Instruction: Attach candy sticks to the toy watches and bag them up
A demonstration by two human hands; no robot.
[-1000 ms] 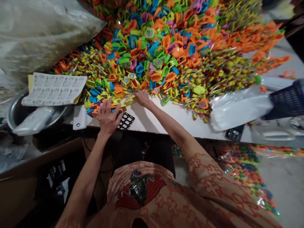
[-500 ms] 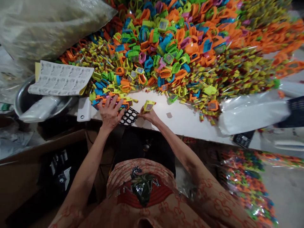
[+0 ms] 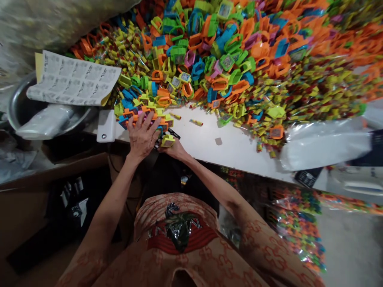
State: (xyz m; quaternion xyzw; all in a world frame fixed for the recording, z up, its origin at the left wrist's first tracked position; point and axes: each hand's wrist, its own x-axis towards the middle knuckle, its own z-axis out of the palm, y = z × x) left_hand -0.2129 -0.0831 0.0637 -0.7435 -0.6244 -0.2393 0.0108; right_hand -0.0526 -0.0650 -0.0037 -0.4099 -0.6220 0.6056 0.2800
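My left hand [image 3: 143,135] lies flat, fingers spread, on a row of coloured plastic toy watches [image 3: 140,116] set in a black grid tray [image 3: 172,134] at the white table's [image 3: 227,149] near edge. My right hand [image 3: 175,148] is closed on a yellow toy watch [image 3: 168,140], holding it at the tray right beside my left hand. Most of the tray is hidden under my hands. A huge heap of orange, blue, green and yellow toy watches [image 3: 227,52] covers the table beyond.
A printed sticker sheet [image 3: 72,79] lies over a metal bowl [image 3: 18,115] at the left. A white block [image 3: 105,126] sits beside the tray. Clear plastic bags [image 3: 323,139] lie at the right, with a small loose sticker [image 3: 218,141] on the bare tabletop.
My right hand reached into the heap, picked out a yellow toy watch and brought it back to the tray beside my left hand. My left hand stayed on the row.
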